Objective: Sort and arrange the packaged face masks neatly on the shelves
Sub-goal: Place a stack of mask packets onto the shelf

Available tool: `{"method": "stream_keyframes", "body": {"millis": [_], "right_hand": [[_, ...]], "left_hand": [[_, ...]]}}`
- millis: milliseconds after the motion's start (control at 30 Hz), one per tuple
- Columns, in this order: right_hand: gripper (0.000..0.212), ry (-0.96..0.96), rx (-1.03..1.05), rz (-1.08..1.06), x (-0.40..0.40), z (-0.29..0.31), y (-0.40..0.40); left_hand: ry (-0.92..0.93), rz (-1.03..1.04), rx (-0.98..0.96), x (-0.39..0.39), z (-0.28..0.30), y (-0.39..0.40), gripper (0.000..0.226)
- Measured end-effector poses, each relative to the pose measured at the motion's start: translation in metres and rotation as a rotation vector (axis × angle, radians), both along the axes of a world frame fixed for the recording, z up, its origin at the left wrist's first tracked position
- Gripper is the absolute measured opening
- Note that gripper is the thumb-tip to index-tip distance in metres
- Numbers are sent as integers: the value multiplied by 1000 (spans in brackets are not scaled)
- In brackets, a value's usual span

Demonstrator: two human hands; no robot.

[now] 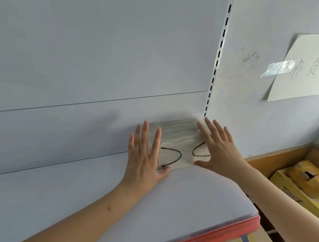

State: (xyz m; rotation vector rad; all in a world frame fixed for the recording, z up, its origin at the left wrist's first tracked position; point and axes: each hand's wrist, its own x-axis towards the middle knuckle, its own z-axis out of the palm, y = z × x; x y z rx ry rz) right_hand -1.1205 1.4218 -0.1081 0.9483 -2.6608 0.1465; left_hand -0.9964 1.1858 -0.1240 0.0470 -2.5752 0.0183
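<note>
While squared between two flat palms, sits as a low stack of packaged face masks (176, 140) at the back right corner of the white shelf (94, 188), hard up against the back panel (84, 60) and just below the slotted upright (217, 57). Pressed on its left edge by the left hand (145, 157), fingers straight and spread, thumb tucked along the near lower corner. Flanked on its right by the right hand (220, 152), fingers likewise straight, palm against the side of the stack, thumb reaching across the near edge. Neither hand curled round anything; both flat, one either side with the stack between them.

Judged light and soft: thin clear wrappers, many layers showing along the top edge, black ear loops visible through the uppermost pack. Likely slippery pack on pack, so prone to fanning out or sliding if pushed from one side only. Little stiffness to be expected; a pinch at one corner would probably bend or peel off the top few packs. Best taken from both short ends at once, palms squeezing inward, or lifted with fingers under and thumbs over. Not fragile, though wrappers could crease.

Beyond the right forearm, a wooden crate (276, 156) holding yellow boxes (298, 193); above the right hand, a taped paper note (305, 70) on the wall.
</note>
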Motion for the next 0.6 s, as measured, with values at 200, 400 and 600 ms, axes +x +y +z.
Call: {"method": "stream_keyframes", "body": {"millis": [200,400,600], "right_hand": [[108,19,57,43,-13,17,-11],[114,-73,33,119,-23,26,-10],[117,-205,-5,-28,-10,26,-13]], "left_hand": [[-83,-68,-55,-11,-1,-3,106],[-130,-33,-41,-16,4,-3,108],[-140,-5,91,-7,-1,-7,110]]}}
